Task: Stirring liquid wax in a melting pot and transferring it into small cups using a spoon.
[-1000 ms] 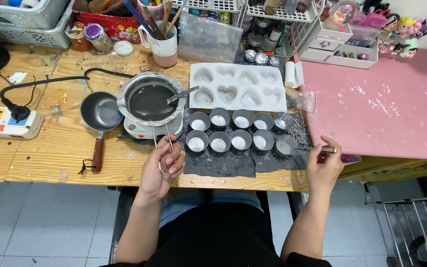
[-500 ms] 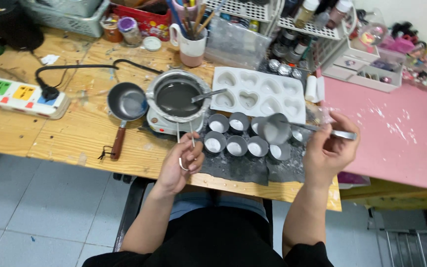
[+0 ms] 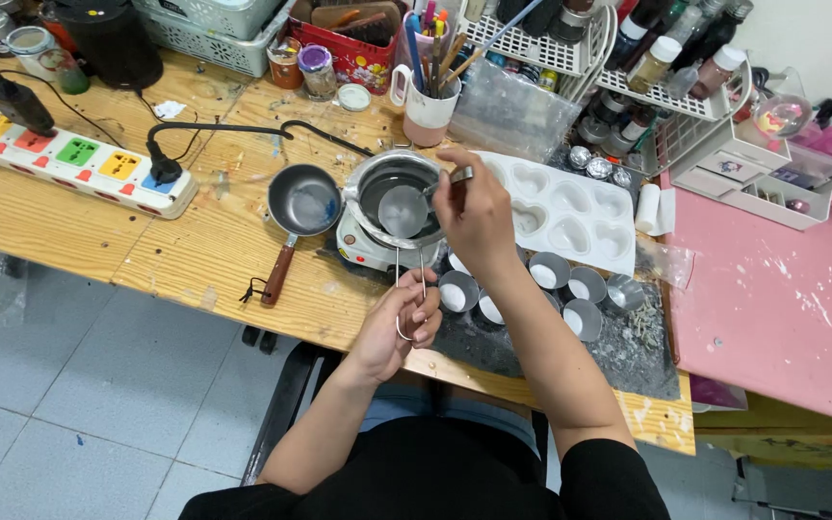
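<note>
We see a long wooden worktop [image 3: 175, 260] with a pink worktop [image 3: 782, 289] beside it on the right. On the wood lies a white power strip with coloured sockets [image 3: 69, 159]. Near the middle is a white tray with heart-shaped hollows [image 3: 570, 212], and its hollows look empty.

Just left of the tray, a round silver pot of dark melted liquid [image 3: 392, 193] sits on a small white heater [image 3: 363, 248]. A small grey pan with a brown handle [image 3: 302, 207] stands beside the pot.

In front of the tray, little round metal cups [image 3: 570, 289] sit on a dark mat [image 3: 618, 356]. Most have white stuff in them, so we think those are filled. One cup at the right end looks empty, so we think there is more to fill.

Our right hand [image 3: 479, 217] has its grip closed on a small metal scoop with a long handle [image 3: 404, 210], held over the pot. We cannot tell if the scoop is full.

Our left hand [image 3: 402, 323] has its grip closed on the thin wire handle [image 3: 406, 279] of the pot, near the worktop's front edge.
</note>
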